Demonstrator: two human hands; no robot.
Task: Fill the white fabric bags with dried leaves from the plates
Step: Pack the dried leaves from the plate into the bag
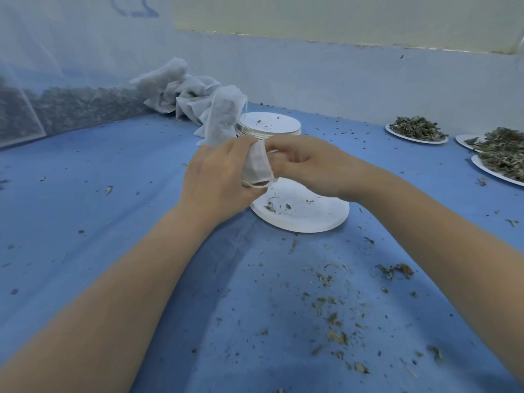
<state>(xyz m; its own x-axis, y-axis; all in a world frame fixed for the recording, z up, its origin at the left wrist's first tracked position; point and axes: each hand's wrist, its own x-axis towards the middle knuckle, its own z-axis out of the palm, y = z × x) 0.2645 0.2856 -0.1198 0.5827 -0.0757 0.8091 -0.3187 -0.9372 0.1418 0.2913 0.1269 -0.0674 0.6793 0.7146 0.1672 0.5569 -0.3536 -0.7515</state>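
**Closing a filled bag**

On the blue surface (113,194), my left hand (215,177) and right hand (306,163) pinch a white bag (256,165) above a nearly emptied plate (306,214). I judge cinching comes next; full plates (418,131) wait right.
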